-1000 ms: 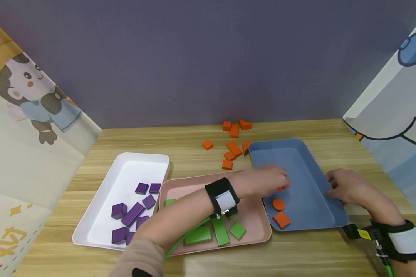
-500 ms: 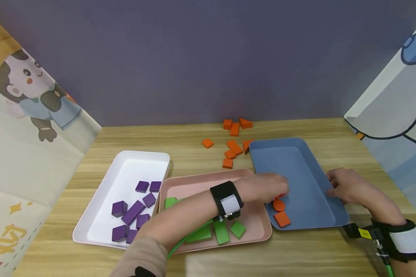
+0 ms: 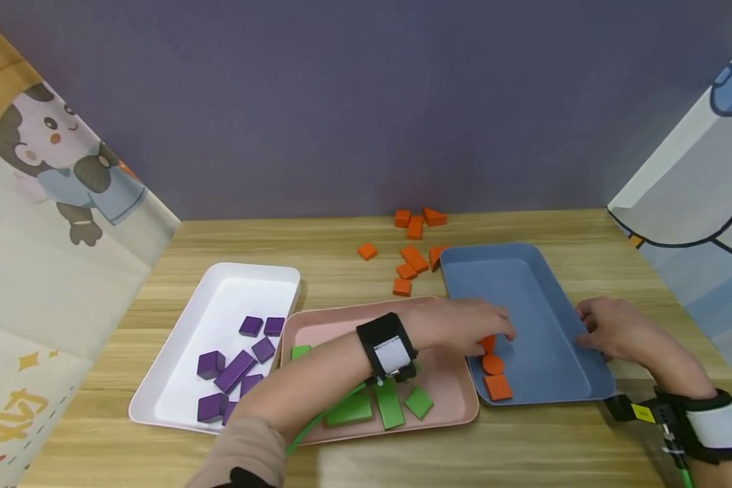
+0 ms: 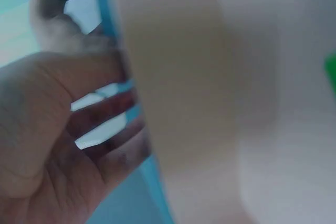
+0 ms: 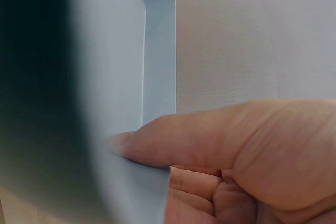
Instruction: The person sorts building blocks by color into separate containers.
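Your left hand (image 3: 461,325), grip loosely apart, may nudge the disc (image 3: 493,365) if dragged low; your right hand (image 3: 623,333) pinches the blue tray (image 3: 545,332).

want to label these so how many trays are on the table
3: a white tray at the left, a pink tray in the middle, and a blue tray at the right, gripped by the right hand. No others show.

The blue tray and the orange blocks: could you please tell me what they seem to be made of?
Blue tray: probably satin-finished molded plastic, given its thin walls and rounded corners. Orange blocks: perhaps painted wood or plastic, fairly matte; their even color and crisp edges leave it open.
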Demonstrator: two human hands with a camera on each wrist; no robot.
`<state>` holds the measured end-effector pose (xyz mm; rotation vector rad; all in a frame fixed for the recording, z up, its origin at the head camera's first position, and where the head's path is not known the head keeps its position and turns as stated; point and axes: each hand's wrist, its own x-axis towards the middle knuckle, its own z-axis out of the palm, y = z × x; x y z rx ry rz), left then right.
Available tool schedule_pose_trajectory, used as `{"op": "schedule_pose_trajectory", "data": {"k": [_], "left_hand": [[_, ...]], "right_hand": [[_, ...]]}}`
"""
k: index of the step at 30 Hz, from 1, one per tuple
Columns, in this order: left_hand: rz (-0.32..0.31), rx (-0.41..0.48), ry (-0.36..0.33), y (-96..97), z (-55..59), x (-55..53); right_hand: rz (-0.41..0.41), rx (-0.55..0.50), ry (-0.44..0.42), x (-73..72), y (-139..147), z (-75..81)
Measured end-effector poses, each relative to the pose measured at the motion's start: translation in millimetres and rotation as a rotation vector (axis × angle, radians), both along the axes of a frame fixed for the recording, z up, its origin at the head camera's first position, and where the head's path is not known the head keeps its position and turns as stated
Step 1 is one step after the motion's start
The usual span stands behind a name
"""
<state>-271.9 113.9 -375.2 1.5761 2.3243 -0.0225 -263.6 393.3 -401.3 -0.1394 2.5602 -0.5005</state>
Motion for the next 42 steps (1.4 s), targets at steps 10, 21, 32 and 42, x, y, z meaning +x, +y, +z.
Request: {"op": "schedule_pose_trajectory", "data": {"k": [10,21,32,42], "left_hand": [[0.235,0.318,0.272,-69.1,26.1,-47.1],[0.721,0.023,0.076,-129.5,8.4,-93.4],[0.677,-0.093,-0.11,-146.8,-12.4,-108.4],[0.549,-0.062,0.043,-145.9,-16.8,-105.2]], "right_hand": [[-0.006,-0.008,-0.007,-1.5,-1,3.5],[0.003,0.004,-0.015,0.7,-3,3.0],[-0.019,-0.01,-0.025,1.2,-4,3.2],[-0.014,-0.01,-0.008,1.8,-4,3.0]]}}
